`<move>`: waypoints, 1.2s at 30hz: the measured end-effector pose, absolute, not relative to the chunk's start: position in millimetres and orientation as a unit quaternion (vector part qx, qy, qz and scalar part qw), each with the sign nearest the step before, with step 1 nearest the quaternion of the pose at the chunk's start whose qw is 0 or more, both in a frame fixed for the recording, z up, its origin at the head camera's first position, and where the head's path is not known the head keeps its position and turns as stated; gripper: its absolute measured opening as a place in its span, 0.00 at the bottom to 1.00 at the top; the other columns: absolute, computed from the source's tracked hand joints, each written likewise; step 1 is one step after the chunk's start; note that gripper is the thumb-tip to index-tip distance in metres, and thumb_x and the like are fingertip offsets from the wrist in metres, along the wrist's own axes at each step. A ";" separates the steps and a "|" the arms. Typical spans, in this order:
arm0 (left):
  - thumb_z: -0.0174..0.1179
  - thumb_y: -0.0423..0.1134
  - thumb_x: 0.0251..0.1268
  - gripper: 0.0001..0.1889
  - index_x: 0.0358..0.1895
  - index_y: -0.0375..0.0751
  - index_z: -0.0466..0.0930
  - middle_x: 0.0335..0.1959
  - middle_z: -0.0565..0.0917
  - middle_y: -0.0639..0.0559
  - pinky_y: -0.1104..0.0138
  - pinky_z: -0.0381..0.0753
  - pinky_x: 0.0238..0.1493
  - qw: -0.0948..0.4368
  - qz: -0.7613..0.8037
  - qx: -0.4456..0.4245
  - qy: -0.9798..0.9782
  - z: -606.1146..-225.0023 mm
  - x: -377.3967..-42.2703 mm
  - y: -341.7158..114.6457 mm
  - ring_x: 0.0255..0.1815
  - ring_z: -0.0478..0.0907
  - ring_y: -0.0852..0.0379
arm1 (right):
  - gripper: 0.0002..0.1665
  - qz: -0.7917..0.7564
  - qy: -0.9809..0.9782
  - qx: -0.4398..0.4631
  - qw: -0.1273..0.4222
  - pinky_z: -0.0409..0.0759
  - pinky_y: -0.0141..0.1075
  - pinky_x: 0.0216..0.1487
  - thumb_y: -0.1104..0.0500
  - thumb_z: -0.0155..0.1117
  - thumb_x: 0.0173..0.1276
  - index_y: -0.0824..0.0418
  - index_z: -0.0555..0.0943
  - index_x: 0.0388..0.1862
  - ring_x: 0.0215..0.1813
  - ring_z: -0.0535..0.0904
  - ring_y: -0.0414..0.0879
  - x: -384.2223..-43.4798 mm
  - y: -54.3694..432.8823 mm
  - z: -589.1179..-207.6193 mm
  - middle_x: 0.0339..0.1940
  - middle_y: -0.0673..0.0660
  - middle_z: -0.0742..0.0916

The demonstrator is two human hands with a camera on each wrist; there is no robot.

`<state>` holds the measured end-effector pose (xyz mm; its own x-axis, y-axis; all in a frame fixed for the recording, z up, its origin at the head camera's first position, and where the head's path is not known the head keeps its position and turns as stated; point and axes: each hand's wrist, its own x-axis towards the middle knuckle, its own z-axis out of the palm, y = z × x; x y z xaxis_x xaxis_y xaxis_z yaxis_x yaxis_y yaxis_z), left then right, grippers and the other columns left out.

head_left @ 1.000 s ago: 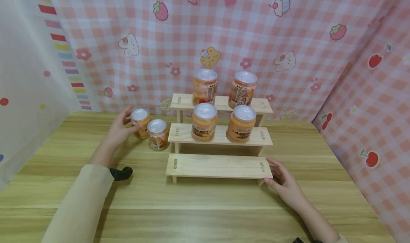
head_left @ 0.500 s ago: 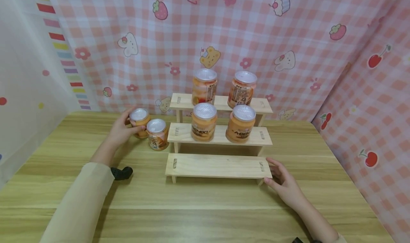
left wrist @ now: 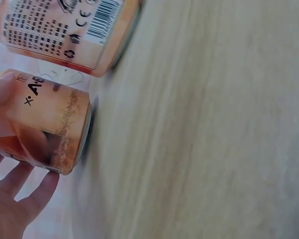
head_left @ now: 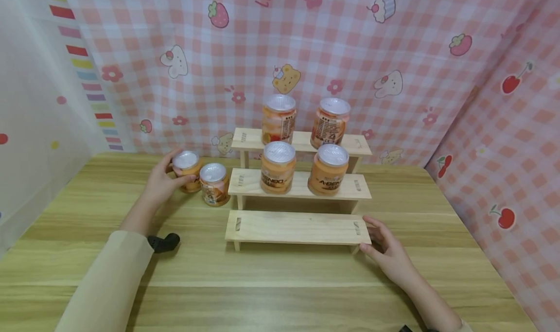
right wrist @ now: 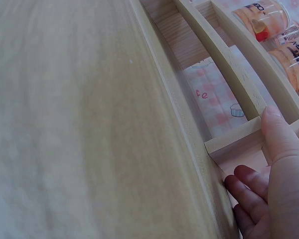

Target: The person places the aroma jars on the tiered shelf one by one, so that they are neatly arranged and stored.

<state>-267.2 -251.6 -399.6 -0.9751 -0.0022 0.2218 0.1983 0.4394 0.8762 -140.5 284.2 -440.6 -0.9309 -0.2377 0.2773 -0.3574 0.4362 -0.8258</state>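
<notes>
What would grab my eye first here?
Probably the three-tiered wooden stand, with two silver-lidded jars on its top tier and two more on the middle tier. Left of it, the left hand grips a jar beside another, while the right hand holds the stand's end. Behind hangs pink checked cloth.

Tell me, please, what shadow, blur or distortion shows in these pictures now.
Left wrist: the light wood-grain tabletop looks blurred, a shadow beside the orange cylindrical can; right wrist: edges of the pale wooden tiered stand look bowed, likely lens distortion; head: mostly sharp.
</notes>
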 end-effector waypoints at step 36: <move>0.72 0.29 0.50 0.40 0.69 0.44 0.66 0.44 0.74 0.53 0.77 0.76 0.31 0.212 -0.547 -0.057 -0.808 -331.4 -182.9 -221.5 0.37 0.71 0.60 | 0.35 0.500 -0.844 0.181 0.069 0.69 0.22 0.52 0.68 0.62 0.66 0.64 0.62 0.70 0.54 0.75 0.34 -142.0 284.8 -443.7 0.54 0.67 0.80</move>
<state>-182.9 -221.5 -331.4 -0.9032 -0.1402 0.4056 0.3248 0.3945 0.8596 -142.0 284.8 -443.7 -0.9248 -0.2371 0.2974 -0.3748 0.4347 -0.8189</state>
